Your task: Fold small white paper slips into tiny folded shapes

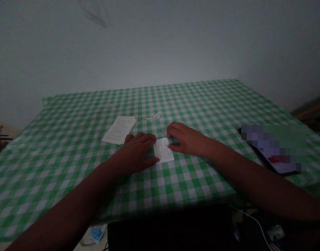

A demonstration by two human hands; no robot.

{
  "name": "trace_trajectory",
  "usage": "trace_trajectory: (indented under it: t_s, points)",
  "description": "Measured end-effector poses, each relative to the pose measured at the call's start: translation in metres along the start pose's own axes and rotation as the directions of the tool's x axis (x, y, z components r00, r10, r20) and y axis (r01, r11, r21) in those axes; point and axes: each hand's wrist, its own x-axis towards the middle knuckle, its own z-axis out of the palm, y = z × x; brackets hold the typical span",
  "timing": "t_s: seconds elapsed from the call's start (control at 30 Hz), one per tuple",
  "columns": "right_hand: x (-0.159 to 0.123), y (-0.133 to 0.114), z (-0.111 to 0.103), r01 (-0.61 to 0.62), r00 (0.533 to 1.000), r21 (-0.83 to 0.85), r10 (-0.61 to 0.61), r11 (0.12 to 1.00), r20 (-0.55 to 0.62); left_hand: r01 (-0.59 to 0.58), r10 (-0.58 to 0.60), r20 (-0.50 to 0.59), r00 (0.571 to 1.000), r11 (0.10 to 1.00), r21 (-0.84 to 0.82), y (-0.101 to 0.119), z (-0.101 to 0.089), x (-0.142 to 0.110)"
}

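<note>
A small sheet of printed paper (163, 150), seemingly folded, lies on the checked tablecloth between my two hands. Along its left edge, my left hand (139, 151) holds it against the table, with the thumb at the near corner and the fingertips at the far corner. My right hand (184, 138) has its thumb and curled fingers closed at the paper's upper right edge. Just beyond the hands sits a small folded white paper shape (153, 117). A stack of printed sheets (119, 129) lies beyond my left hand.
A green and white checked tablecloth (196, 104) covers the table, which stands against a pale wall (160, 45). To the right lies a dark-edged device with a lit, blurred screen (273, 150). A white cable (256, 221) hangs below the table's front edge.
</note>
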Motion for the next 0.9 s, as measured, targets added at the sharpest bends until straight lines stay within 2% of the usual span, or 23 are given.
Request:
trace_trajectory:
  t_s: [0.17, 0.33, 0.47, 0.63, 0.77, 0.9]
  points:
    - [-0.004, -0.011, -0.013, -0.016, 0.989, -0.031, 0.021, 0.999, 0.145, -0.004, 0.004, -0.003, 1.000, 1.000, -0.001, 0.000, 0.001, 0.000]
    - [-0.007, -0.022, -0.023, -0.095, 0.959, -0.037, 0.101, 0.995, 0.266, -0.006, 0.006, -0.006, 1.000, 1.000, 0.002, 0.000, 0.000, 0.000]
    - [-0.005, -0.017, -0.016, -0.083, 0.969, 0.011, 0.078, 0.996, 0.234, -0.007, 0.007, -0.001, 1.000, 1.000, 0.006, 0.000, -0.001, 0.000]
    - [-0.001, -0.014, -0.006, -0.130, 0.977, -0.061, 0.138, 0.990, 0.162, -0.014, 0.014, 0.002, 1.000, 1.000, 0.015, 0.001, -0.001, 0.000]
    - [-0.002, -0.019, -0.010, -0.141, 0.956, -0.069, 0.154, 0.988, 0.249, -0.006, 0.006, -0.004, 1.000, 1.000, 0.016, 0.001, 0.000, 0.000]
    - [-0.006, -0.023, -0.015, -0.097, 0.947, -0.056, 0.109, 0.994, 0.303, -0.006, 0.006, -0.003, 1.000, 1.000, 0.014, 0.000, 0.000, 0.000]
